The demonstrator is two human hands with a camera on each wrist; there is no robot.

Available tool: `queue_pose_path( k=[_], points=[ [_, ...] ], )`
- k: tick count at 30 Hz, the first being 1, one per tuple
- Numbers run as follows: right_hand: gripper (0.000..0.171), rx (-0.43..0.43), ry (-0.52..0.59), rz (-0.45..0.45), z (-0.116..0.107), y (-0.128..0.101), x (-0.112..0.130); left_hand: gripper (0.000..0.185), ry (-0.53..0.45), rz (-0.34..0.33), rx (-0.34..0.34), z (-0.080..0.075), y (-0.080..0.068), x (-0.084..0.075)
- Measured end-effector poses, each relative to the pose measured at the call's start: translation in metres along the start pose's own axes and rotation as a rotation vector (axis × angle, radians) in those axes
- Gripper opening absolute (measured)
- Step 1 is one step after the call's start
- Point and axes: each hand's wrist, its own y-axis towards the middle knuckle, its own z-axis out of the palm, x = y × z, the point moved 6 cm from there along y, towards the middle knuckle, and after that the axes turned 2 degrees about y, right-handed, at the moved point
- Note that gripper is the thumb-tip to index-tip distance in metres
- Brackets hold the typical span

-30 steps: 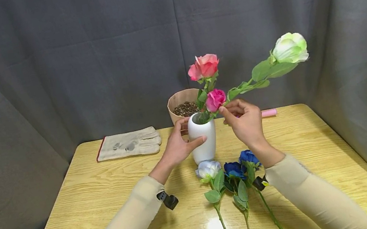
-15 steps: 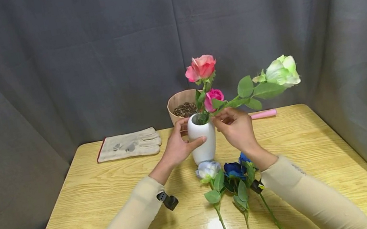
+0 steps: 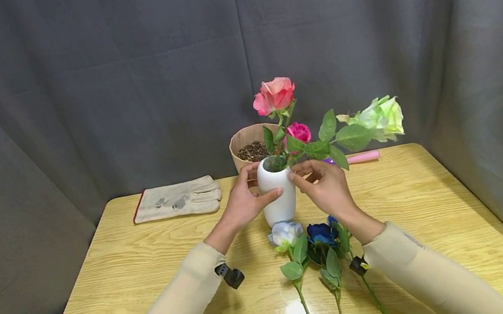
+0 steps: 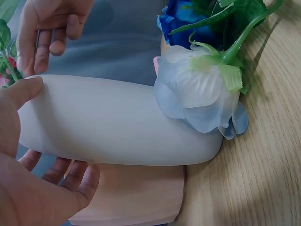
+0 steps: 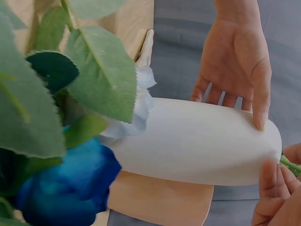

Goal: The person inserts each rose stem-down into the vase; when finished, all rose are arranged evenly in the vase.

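My left hand [image 3: 241, 199] grips the white vase [image 3: 279, 197] from its left side, thumb across the front and fingers behind. The vase stands upright. A coral rose [image 3: 275, 95] and a magenta rose [image 3: 299, 133] rise from its mouth. Out to the right leans a pale green-white rose [image 3: 380, 119], its leaves hanging over my right hand [image 3: 324, 183]. At the rim that hand pinches the green stem [image 5: 290, 164] between thumb and fingers. The stem's lower end is hidden.
In front of the vase lie a pale blue-white rose [image 3: 286, 234] and two blue roses [image 3: 321, 233]. Behind stands a tan pot [image 3: 240, 144] of dark, grainy material. A work glove [image 3: 177, 199] lies left; a pink handle [image 3: 364, 157] lies at the back right.
My right hand has moved down and left to the vase rim. The pale green-white rose has sunk and tilted lower to the right. My left hand keeps its grip on the vase.
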Motion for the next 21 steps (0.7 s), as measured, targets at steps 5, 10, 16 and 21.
queue_pose_path(
  k=[5,10,16,21],
  points=[
    [0.021,0.03,0.011,0.021,-0.006,-0.007,-0.004,0.083,-0.002,-0.013,0.01,0.0,0.001,-0.003],
    [0.025,0.072,-0.009,0.051,-0.011,-0.014,-0.01,0.083,-0.014,-0.011,0.02,-0.001,0.002,-0.004],
    [0.027,0.121,0.01,0.102,-0.018,-0.021,-0.017,0.087,-0.029,0.012,0.031,-0.002,0.003,-0.006],
    [0.027,0.16,0.078,0.161,-0.024,-0.027,-0.025,0.086,-0.034,0.009,0.038,-0.002,0.003,-0.005]
  ],
)
